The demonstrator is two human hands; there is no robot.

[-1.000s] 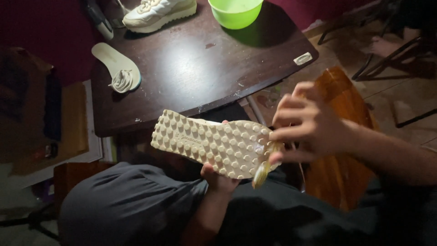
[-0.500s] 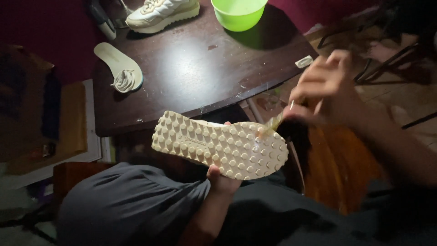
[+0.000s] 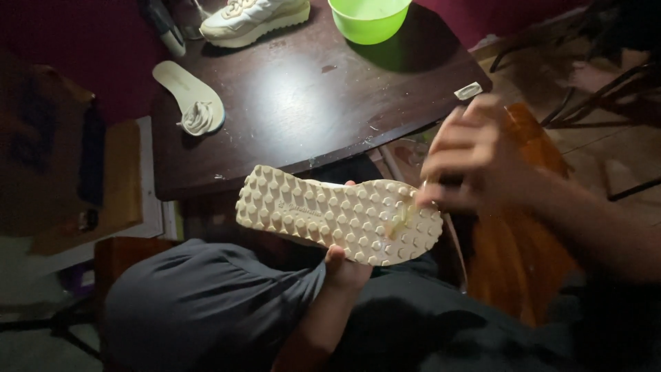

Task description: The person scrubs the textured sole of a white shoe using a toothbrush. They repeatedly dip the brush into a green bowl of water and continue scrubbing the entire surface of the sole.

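Head view, looking down over my lap. I hold a shoe (image 3: 337,217) sole-up above my knees, its studded cream sole facing the camera and running from left to right just in front of the near edge of the table (image 3: 303,110). My left hand (image 3: 344,265) is underneath the shoe, closed around its upper; only a thumb on the near side and a fingertip at the far edge show, the rest being hidden by the sole. My right hand (image 3: 468,162) hangs over the shoe's right end, fingers bunched together and pinching a small pale tool (image 3: 403,217) whose tip touches the studs there; the tool is blurred, and I cannot tell what kind it is. The shoe thus lies between the two hands: the left below its middle, the right above and at its right end. On the table, well apart from the hands, lie an insole (image 3: 182,89) at the left with a bundle of laces (image 3: 198,117) resting on its near end, a second shoe (image 3: 251,19) at the far edge, and a green bowl (image 3: 368,17) at the far right. A small tag (image 3: 468,90) sits at the table's right corner. A brown wooden piece (image 3: 523,255) stands beneath my right forearm.
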